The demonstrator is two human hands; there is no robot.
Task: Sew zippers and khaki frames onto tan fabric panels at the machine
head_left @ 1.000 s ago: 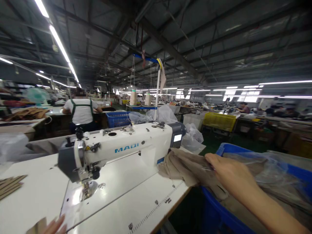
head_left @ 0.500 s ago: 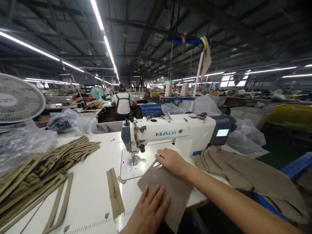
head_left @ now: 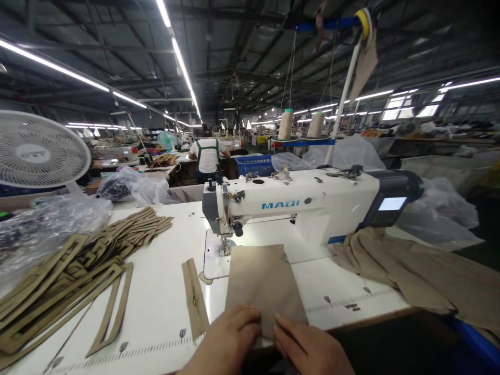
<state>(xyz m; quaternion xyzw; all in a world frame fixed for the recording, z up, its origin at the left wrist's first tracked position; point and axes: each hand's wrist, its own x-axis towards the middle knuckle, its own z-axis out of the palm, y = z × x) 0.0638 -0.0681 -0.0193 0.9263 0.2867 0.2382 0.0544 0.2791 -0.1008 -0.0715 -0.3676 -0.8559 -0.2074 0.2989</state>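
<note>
A flat brown fabric panel (head_left: 261, 276) lies on the white sewing table, its far edge beside the presser foot of the sewing machine (head_left: 289, 200). At the panel's near left corner, my left hand (head_left: 228, 338) has its fingers bent and closed on the edge. My right hand (head_left: 310, 346) grips the near edge on the right, fingers together; its thumb is mostly hidden. Left of the panel, apart from both hands, lies a tan zipper strip (head_left: 194, 297).
Slotted tan fabric pieces (head_left: 105, 271) are heaped at left, near plastic wrap (head_left: 50, 224) and a white fan (head_left: 42, 151). Stacked brown panels (head_left: 422, 265) hang over the table's right side. Thread cones (head_left: 286, 125) stand behind the machine. A person (head_left: 208, 156) works further back.
The panel has turned square to the machine and lies flat. My right hand has come back from its far corner to the near edge. My left hand has shifted from lying flat to gripping.
</note>
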